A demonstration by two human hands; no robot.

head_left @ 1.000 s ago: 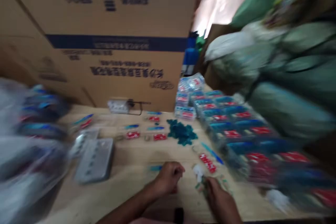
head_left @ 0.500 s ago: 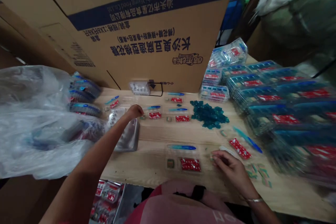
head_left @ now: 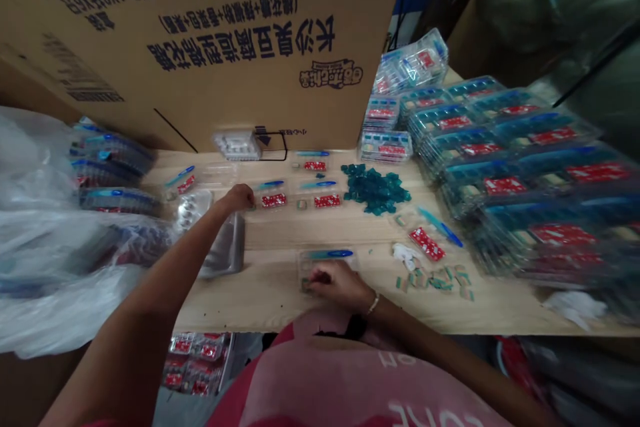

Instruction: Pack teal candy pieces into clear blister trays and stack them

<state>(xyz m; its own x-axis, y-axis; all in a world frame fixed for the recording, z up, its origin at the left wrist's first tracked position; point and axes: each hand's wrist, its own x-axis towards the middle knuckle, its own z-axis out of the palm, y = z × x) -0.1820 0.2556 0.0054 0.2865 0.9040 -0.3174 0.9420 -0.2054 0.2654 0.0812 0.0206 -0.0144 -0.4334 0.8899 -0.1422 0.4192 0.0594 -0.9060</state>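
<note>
My left hand (head_left: 238, 198) reaches out over the wooden table (head_left: 310, 233), fingers curled, touching a clear blister pack with a blue pen and red card (head_left: 270, 193); what it grips is hidden. My right hand (head_left: 336, 282) rests near the front edge, fingers pressed on another clear pack with a blue pen (head_left: 325, 256). Beside my left forearm lies a grey plastic tray (head_left: 225, 250).
A big cardboard box (head_left: 225, 40) stands behind the table. Stacks of filled packs (head_left: 505, 160) fill the right side. A pile of teal pieces (head_left: 375, 188) and small loose cards (head_left: 435, 278) lie mid-table. Plastic bags (head_left: 55, 253) with packs sit at left.
The view has tipped downward. My right hand moved left from the loose cards onto the near pack. My left hand stays stretched out by the far packs.
</note>
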